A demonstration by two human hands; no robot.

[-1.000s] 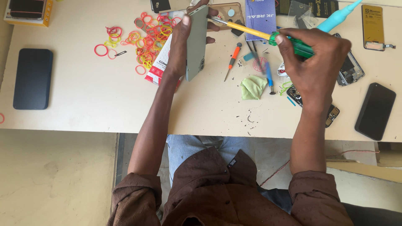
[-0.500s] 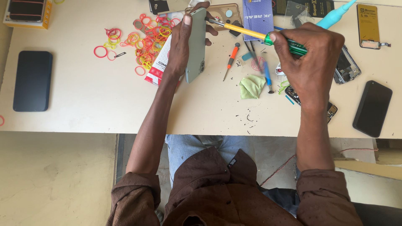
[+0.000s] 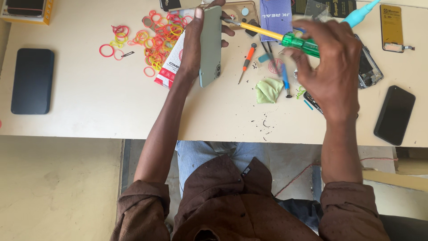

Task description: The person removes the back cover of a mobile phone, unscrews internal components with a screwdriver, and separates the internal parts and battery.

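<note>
Clamped around a grey-green phone point(image 3: 210, 44), the left hand point(image 3: 196, 49) holds it on edge above the tabletop point(image 3: 89, 111), thumb along one long side and fingertips curled over the far side, the camera end pointing toward the person; the right hand point(image 3: 332, 71) has its grip closed on the green handle of a screwdriver point(image 3: 276, 36), whose yellow shaft runs left so that the tip meets the top part of the phone; both hands hover over the far half of the tabletop, near each other, joined only by the tool.

Under the left hand lies a white and red box point(image 3: 171, 67), and beside it a scatter of rubber bands point(image 3: 156, 35) in red, orange and yellow; a small orange screwdriver point(image 3: 246, 60) and a green cloth point(image 3: 269, 90) lie between the hands; a blue packet point(image 3: 275, 15) sits at the far edge; an opened phone point(image 3: 370, 67) shows partly behind the right hand.

A dark phone point(image 3: 32, 81) lies flat well to the left, and another dark phone point(image 3: 394, 115) near the right front corner; the near middle strip of the cream tabletop carries only dark specks point(image 3: 263, 122); the front edge runs straight across, with bare floor point(image 3: 58, 187) below on the left and the person's knees under the middle.
</note>
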